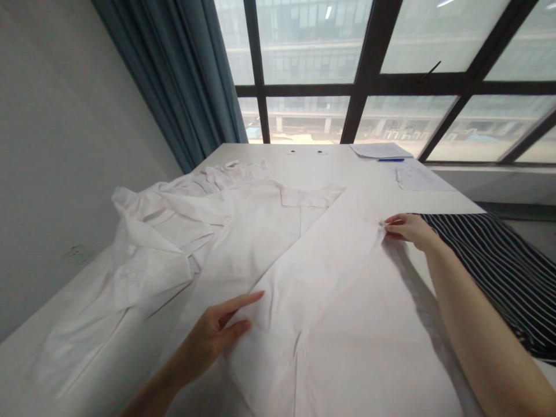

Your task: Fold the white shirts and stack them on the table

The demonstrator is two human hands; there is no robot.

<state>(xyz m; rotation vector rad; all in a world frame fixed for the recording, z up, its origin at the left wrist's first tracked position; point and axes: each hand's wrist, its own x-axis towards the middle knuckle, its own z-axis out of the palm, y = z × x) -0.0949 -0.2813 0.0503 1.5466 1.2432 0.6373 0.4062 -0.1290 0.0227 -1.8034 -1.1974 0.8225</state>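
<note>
A white shirt [365, 324] is spread over the table, its collar band [308, 197] toward the window. One side lies folded over in a long diagonal edge across the front. My right hand [406, 229] pinches the cloth at the shirt's right edge, thumb against fingers. Lower down, my left hand [217, 327] rests at the folded edge, thumb and index finger stretched apart on the cloth; its other fingers are mostly hidden. To the left lies a rumpled heap of white cloth [150, 249], and I cannot tell whether it joins the shirt.
Past the collar, the white table [256, 153] reaches the window. Papers [382, 150] and a blue pen [391, 160] lie at its far right. Black-and-white striped fabric [490, 260] lies beyond my right arm. A wall [52, 145] and blue curtain [182, 75] border the left.
</note>
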